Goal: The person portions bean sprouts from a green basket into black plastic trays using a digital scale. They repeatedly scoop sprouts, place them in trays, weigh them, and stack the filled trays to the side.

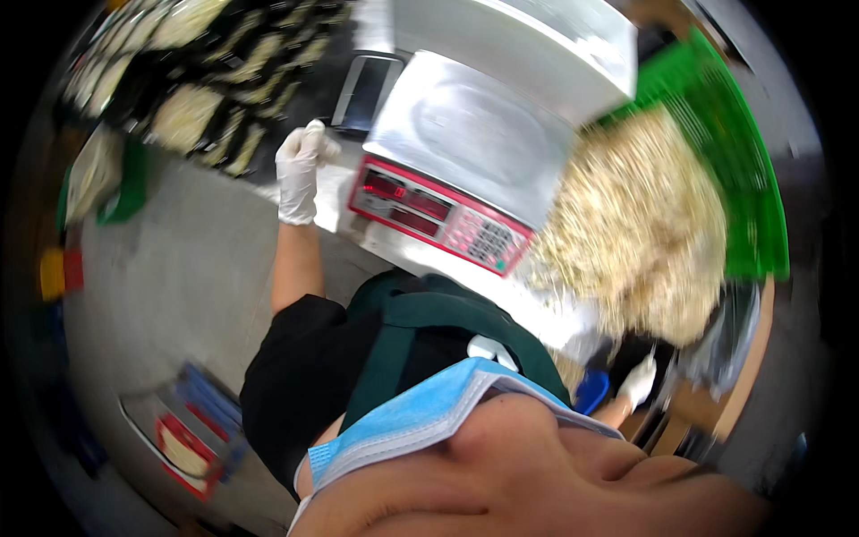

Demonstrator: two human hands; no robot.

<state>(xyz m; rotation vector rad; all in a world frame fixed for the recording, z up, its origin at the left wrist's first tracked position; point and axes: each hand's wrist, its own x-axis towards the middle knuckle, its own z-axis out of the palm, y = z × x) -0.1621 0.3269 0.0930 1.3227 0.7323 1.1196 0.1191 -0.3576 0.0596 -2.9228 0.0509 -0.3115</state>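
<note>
Gloved left hand (300,170) rests open beside the scale (447,192); right hand (639,380), well apart, grip unclear.

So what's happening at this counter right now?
A person in white gloves, a dark apron and a blue face mask stands at a counter with a weighing scale. The left hand is raised at the counter edge just left of the scale; whether it holds anything is unclear. The right hand is low, under a big heap of pale bean sprouts in a green crate. Black trays of the same sprouts lie behind.
</note>
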